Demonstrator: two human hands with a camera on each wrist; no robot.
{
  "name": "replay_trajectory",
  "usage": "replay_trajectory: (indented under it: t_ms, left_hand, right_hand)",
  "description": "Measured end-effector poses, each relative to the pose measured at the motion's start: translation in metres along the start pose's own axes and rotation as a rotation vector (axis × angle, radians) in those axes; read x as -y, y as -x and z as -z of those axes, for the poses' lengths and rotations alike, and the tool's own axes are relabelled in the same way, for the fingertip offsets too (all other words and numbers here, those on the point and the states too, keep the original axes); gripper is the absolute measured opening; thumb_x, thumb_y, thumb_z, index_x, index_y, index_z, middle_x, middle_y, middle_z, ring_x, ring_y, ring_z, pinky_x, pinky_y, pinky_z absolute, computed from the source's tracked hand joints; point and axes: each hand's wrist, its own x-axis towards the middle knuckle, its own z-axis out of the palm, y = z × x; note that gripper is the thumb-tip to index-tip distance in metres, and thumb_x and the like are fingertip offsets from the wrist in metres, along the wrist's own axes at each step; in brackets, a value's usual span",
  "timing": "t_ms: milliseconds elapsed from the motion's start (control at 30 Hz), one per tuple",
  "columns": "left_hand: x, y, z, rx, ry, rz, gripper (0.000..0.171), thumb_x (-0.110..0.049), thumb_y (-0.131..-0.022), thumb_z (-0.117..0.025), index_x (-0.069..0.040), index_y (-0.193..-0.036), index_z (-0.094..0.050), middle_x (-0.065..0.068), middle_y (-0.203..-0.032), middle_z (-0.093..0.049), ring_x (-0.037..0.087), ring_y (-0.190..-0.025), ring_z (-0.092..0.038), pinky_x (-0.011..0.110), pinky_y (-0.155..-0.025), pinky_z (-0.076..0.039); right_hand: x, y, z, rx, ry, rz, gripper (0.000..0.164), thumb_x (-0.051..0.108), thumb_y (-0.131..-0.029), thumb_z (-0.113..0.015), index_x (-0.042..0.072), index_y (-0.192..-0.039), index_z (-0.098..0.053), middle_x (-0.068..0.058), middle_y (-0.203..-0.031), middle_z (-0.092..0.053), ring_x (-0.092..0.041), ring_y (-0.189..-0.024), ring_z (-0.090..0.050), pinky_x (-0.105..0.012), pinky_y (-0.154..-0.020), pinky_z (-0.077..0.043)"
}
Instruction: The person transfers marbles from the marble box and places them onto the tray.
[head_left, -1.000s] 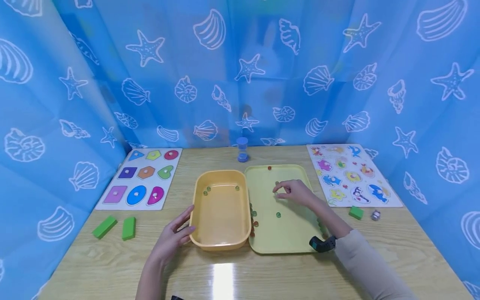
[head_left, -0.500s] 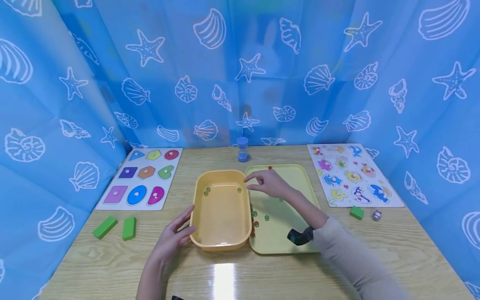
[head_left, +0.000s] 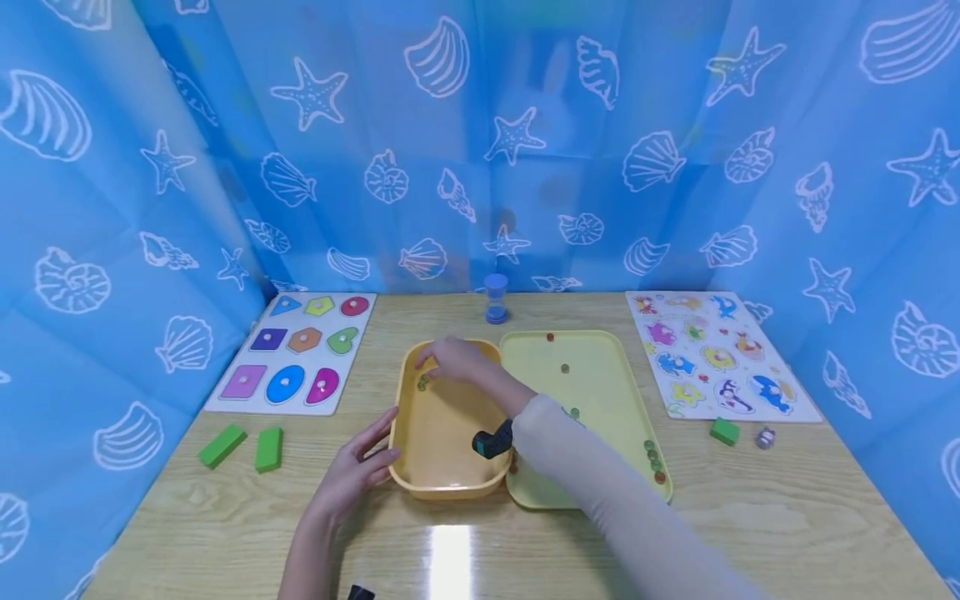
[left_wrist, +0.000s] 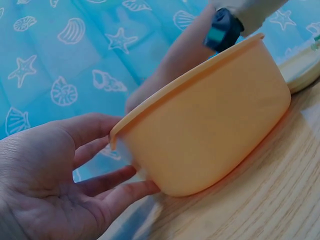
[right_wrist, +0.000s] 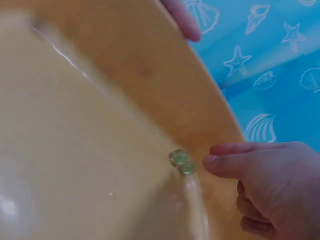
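An orange plastic bin (head_left: 442, 446) stands on the table. My right hand (head_left: 453, 360) reaches over its far left corner, index finger and thumb slightly apart. In the right wrist view the index fingertip of that hand (right_wrist: 275, 182) is just beside a cluster of small green glass beads (right_wrist: 187, 168), apart from them, and I see nothing between the fingers. My left hand (head_left: 348, 475) steadies the bin from the left; in the left wrist view its extended fingers touch the rim and outer wall. The right forearm covers part of the bin.
A yellow tray (head_left: 600, 396) adjoins the bin, with several green and red beads (head_left: 652, 458) inside. Puzzle boards (head_left: 255, 358) (head_left: 720, 358) lie left and right. Green blocks (head_left: 268, 450), a blue sand timer (head_left: 496, 298) and a small grey figurine (head_left: 765, 437) surround them.
My right hand has travelled left from above the tray into the bin's far left corner. Beads on the tray lie in different spots. The left hand stays at the bin, and the view has shifted slightly.
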Motion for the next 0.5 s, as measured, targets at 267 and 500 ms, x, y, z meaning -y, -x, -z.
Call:
replay_trajectory:
  t_ms: [267,500]
  left_hand:
    - [0.000,-0.001,-0.002,-0.008,-0.007,0.006,0.054,-0.008,-0.083,-0.060,-0.031,-0.131,-0.046,0.010,-0.141,-0.032,0.027,-0.116,-0.047,0.031,-0.084,-0.050]
    - [-0.001,0.000,-0.001,-0.008,-0.001,0.005,0.055,-0.008,-0.083,-0.061,-0.030,-0.131,-0.046,0.010,-0.141,-0.032,0.027,-0.117,-0.046,0.031,-0.084,-0.050]
  right_hand:
    - [-0.005,-0.004,-0.017,0.032,0.065,-0.089,0.017,0.023,-0.082,-0.064,0.024,-0.099,-0.067,0.007,-0.104,-0.064,-0.015,-0.091,-0.059,-0.027,-0.077,-0.049]
    - [-0.007,0.017,0.011,-0.063,-0.105,-0.013,0.015,0.023,-0.083,-0.063,0.018,-0.097,-0.067,0.000,-0.072,-0.057,-0.013,-0.064,-0.048,-0.024,-0.058,-0.041]
